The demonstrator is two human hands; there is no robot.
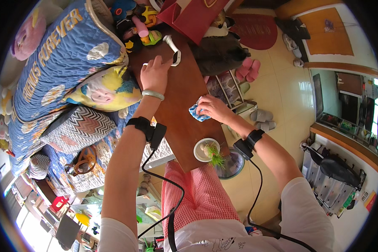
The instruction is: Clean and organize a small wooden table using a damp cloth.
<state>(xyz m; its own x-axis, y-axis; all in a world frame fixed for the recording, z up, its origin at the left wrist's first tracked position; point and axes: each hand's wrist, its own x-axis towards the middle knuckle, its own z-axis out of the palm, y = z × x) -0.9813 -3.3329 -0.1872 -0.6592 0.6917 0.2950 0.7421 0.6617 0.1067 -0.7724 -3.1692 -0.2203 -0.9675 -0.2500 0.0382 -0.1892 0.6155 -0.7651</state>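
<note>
My right hand (211, 108) is closed on a bunched blue-and-white cloth (199, 112), which rests against the brown wooden tabletop (179, 94). My left hand (156, 71) reaches over the table's left side. Its forefinger touches or nearly touches a white smartwatch-like object with a dark face (175, 58), and a bit of something white shows by its other fingers; whether the hand holds anything is unclear. Close to me on the table stands a round white dish (206, 150) with a tuft of green grass-like plant (216, 155) at its right side.
Stuffed toys (145, 31) and a red paper bag (195, 19) crowd the table's far end. Left is a sofa or bed with a patterned pillow (107, 89) and blue quilt (50, 72). A dark bag (220, 53), metal-framed stool (236, 91) and slippers (263, 119) lie right.
</note>
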